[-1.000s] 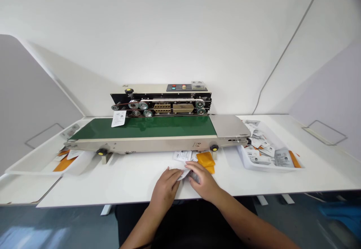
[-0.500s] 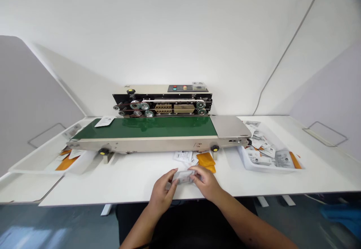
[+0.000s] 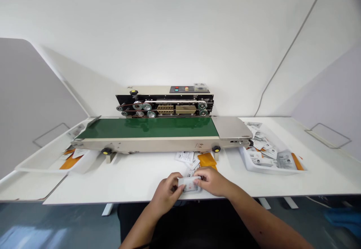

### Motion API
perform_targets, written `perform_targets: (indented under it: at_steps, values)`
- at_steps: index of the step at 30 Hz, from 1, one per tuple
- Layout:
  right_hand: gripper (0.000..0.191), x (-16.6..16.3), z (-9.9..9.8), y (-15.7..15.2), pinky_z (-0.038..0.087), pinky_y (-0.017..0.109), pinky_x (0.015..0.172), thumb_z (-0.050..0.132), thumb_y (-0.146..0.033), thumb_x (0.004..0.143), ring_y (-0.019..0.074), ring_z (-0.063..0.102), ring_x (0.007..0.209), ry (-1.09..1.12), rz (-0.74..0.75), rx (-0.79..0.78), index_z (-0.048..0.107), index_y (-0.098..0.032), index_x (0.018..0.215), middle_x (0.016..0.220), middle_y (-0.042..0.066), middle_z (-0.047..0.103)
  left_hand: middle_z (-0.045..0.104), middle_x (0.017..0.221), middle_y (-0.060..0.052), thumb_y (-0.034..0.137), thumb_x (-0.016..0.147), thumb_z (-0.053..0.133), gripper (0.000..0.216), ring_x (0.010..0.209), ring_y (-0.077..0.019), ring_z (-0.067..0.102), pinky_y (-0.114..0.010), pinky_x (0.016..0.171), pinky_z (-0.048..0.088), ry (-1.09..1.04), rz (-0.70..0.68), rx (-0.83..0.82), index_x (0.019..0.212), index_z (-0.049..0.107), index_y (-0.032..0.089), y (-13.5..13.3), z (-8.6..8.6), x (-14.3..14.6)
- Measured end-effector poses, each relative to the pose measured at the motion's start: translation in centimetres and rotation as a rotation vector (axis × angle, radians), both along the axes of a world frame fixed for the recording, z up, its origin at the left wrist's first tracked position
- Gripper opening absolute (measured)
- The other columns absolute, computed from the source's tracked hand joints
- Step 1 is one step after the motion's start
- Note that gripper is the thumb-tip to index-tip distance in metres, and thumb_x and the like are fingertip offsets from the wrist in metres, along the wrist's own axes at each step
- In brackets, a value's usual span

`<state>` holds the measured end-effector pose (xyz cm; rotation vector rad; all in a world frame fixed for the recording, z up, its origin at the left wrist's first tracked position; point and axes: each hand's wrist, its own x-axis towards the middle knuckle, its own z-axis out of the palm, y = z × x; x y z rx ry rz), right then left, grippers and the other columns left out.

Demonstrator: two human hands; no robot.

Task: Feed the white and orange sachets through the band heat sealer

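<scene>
Between my two hands is a small white printed packet [image 3: 188, 185], held just above the table's front edge. My left hand [image 3: 167, 192] pinches its left end between thumb and fingers. At its right end my right hand [image 3: 210, 181] grips the top corner, thumb in front. Just beyond my fingers lie several white printed packets [image 3: 184, 156] and an orange packet [image 3: 207, 160], partly beneath the front of the machine. My fingers cover parts of the held packet.
A band sealing machine [image 3: 166, 104] with a green conveyor belt [image 3: 158, 126] spans the table [image 3: 135, 185]. To the right stands a white bin [image 3: 270, 170] full of white and orange packets; another white bin [image 3: 36, 162] with packets is on the left.
The packet in my hands has tilted so more of its face shows, and my right hand has shifted along it. On the belt, the white packet has travelled left to the end and tipped over.
</scene>
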<state>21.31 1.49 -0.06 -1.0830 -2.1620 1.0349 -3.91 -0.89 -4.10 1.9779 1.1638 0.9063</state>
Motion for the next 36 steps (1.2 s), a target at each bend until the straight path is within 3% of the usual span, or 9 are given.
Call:
perform_targets:
  at_steps: [4,7,10,15,18,23,31,33,36]
  values:
    - [0.01,1.1,3.2,0.9,0.038,0.025,0.064,0.066,-0.021,0.086,0.0155,0.059,0.071,-0.187,0.233,0.003,0.076,-0.022,0.087,0.079,-0.001,0.071,0.068,0.074,0.004,0.028,0.097,0.062,0.026,0.065,-0.0152,0.062,-0.025,0.064,0.049,0.011,-0.085,0.024,0.121,0.052,0.024,-0.1,0.4,0.1]
    - [0.013,2.8,5.5,2.3,0.039,0.025,0.061,0.068,-0.025,0.086,0.0154,0.061,0.07,-0.142,0.212,-0.107,0.077,-0.021,0.093,0.082,0.001,0.074,0.073,0.092,0.0,0.023,0.096,0.061,0.044,0.081,-0.0172,0.067,-0.029,0.079,0.054,-0.062,-0.088,0.05,0.136,0.043,0.026,-0.1,0.8,0.2]
    - [0.024,5.4,7.7,5.2,0.039,0.023,0.056,0.07,-0.037,0.086,0.0131,0.059,0.062,0.126,-0.047,-0.232,0.076,-0.018,0.1,0.081,0.003,0.074,0.072,0.099,-0.003,0.022,0.098,0.058,0.047,0.084,-0.018,0.067,-0.031,0.081,0.055,-0.11,-0.101,0.047,0.141,0.039,0.026,-0.2,0.9,0.2]
    - [0.036,8.9,9.9,10.9,0.031,0.019,0.045,0.074,-0.031,0.077,0.0081,0.046,0.048,0.709,-0.6,-0.147,0.073,-0.014,0.107,0.056,-0.004,0.059,0.072,0.102,-0.004,0.023,0.098,0.058,0.048,0.084,-0.0184,0.066,-0.032,0.081,0.055,-0.097,-0.099,0.031,0.142,0.039,0.027,-0.1,0.7,0.2]
    - [0.027,9.8,10.5,13.0,0.037,0.017,0.045,0.07,-0.019,0.074,0.0076,0.05,0.049,0.812,-0.698,-0.172,0.073,-0.012,0.1,0.061,0.001,0.066,0.073,0.102,-0.002,0.023,0.097,0.058,0.047,0.083,-0.0179,0.066,-0.031,0.08,0.055,-0.092,-0.08,0.039,0.141,0.04,0.028,-0.2,0.8,0.2]
    - [0.014,9.1,11.0,14.3,0.043,0.016,0.045,0.068,-0.009,0.076,0.0076,0.053,0.048,0.757,-0.674,-0.256,0.071,-0.01,0.089,0.062,0.005,0.068,0.073,0.102,-0.002,0.021,0.096,0.057,0.045,0.083,-0.0175,0.066,-0.03,0.08,0.055,-0.08,-0.079,0.041,0.139,0.043,0.027,-0.4,1.3,0.2]
    - [0.016,5.7,11.8,15.4,0.047,0.02,0.046,0.078,-0.022,0.081,0.0104,0.055,0.05,0.614,-0.609,-0.295,0.071,-0.012,0.092,0.068,0.007,0.072,0.073,0.094,-0.004,0.027,0.096,0.057,0.023,0.076,-0.0184,0.062,-0.031,0.075,0.053,0.001,-0.048,0.115,0.118,0.062,0.023,-0.3,1.6,0.1]
    - [0.026,5.4,11.4,14.3,0.042,0.02,0.044,0.077,-0.03,0.084,0.0103,0.051,0.049,0.589,-0.637,-0.209,0.072,-0.013,0.103,0.066,0.003,0.069,0.073,0.093,-0.005,0.028,0.096,0.058,0.018,0.079,-0.0199,0.063,-0.032,0.077,0.053,0.026,-0.032,0.153,0.112,0.066,0.023,-0.3,1.7,0.0]
    - [0.042,4.6,9.2,10.6,0.041,0.023,0.046,0.064,-0.045,0.093,0.0127,0.051,0.053,0.544,-0.731,0.11,0.07,-0.017,0.123,0.067,0.0,0.064,0.073,0.096,-0.007,0.029,0.097,0.059,0.016,0.088,-0.0226,0.065,-0.035,0.083,0.053,0.028,-0.024,0.186,0.108,0.069,0.023,-0.1,1.8,0.0]
